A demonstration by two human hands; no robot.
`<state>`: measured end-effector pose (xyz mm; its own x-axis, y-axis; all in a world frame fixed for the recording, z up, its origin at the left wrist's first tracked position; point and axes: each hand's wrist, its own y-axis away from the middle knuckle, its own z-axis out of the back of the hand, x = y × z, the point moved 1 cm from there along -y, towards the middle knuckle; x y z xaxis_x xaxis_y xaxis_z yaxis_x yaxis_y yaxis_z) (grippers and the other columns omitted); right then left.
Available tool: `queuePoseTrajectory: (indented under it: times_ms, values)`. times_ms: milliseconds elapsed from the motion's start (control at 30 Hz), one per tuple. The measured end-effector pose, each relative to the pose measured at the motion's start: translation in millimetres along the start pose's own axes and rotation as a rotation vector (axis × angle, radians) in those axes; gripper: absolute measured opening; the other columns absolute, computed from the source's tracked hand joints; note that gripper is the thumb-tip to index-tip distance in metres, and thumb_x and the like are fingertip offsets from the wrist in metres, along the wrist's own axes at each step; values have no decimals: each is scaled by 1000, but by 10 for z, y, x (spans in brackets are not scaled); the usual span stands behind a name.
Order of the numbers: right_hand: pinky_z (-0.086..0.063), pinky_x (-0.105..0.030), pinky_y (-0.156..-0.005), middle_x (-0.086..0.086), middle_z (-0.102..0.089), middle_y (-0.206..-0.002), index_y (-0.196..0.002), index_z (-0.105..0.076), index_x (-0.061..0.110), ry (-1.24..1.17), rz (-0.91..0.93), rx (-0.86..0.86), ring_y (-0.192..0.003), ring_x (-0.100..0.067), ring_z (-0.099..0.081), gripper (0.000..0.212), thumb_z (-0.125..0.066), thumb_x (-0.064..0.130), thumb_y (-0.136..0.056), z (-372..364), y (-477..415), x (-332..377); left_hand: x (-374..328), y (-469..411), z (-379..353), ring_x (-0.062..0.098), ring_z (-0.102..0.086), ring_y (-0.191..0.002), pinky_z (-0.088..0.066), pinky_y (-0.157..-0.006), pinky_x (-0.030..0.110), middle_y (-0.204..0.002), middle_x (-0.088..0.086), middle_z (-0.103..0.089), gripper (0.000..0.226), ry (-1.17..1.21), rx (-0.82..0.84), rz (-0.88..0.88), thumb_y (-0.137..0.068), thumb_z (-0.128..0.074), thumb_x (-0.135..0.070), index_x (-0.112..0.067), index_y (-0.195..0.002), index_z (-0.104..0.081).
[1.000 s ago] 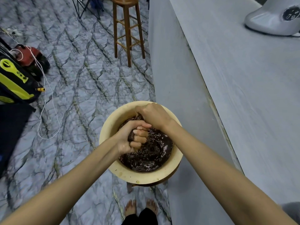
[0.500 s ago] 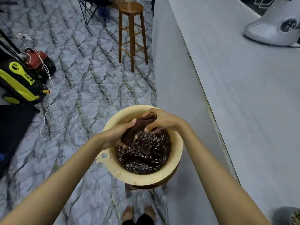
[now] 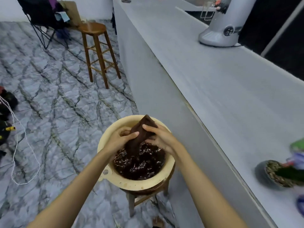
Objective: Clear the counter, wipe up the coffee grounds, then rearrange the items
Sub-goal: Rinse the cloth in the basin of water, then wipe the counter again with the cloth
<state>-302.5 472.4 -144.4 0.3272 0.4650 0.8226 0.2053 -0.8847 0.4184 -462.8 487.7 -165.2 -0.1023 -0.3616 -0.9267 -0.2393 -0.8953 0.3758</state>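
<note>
— Over the cream basin [image 3: 130, 184], just beside the counter [image 3: 230, 104]: both forearms reaching forward and down, meeting above the dark water [image 3: 139, 168].
— And the left hand [image 3: 122, 139]?
— Curled round the brown cloth [image 3: 139, 134] from the left, thumb laid across its front.
— And the right hand [image 3: 162, 137]?
— Clamped on the same cloth from the right, fingers wrapped over its upper part, palm turned inward.
— How held?
— Upright between the two, peak poking up past the fingers, lower end down at the water's surface.
— Under the basin?
— Propped on a low wooden stool [image 3: 131, 203], close against the counter's front.
— Up on top?
— Grey appliance [image 3: 218, 33] far along; blurred potted plant [image 3: 279, 175] near the right edge.
</note>
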Motion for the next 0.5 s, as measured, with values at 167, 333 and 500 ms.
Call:
queuePoseTrajectory:
  times_ms: [167, 333, 500]
  values:
    - [-56, -21, -72, 1, -66, -94, -105, -62, 20, 82, 137, -145, -87, -12, -64, 34, -63, -4, -81, -93, 244, -58, -138, 88, 101, 15, -62, -78, -50, -70, 21, -80, 2, -65, 12, 38, 141, 3, -80, -66, -15, -14, -70, -58]
    - [-54, -19, -63, -8, -67, -100, -118, -58, 5, 8, 280, -486, -82, -13, -65, 41, -69, 6, -78, -190, 751, -225, -267, 336, 62, 15, -66, -86, -52, -77, 23, -83, -3, -73, 23, -51, 493, -21, -62, -80, -32, -18, -78, -70]
    - [-54, -34, -69, 1, -66, -100, -111, -60, 21, -89, 401, -724, -92, -19, -65, 34, -69, 14, -79, -116, 1636, -371, -412, 763, -517, 20, -66, -100, -56, -81, 35, -109, 9, -68, 45, -124, 755, -11, -68, -77, -24, -13, -110, -63]
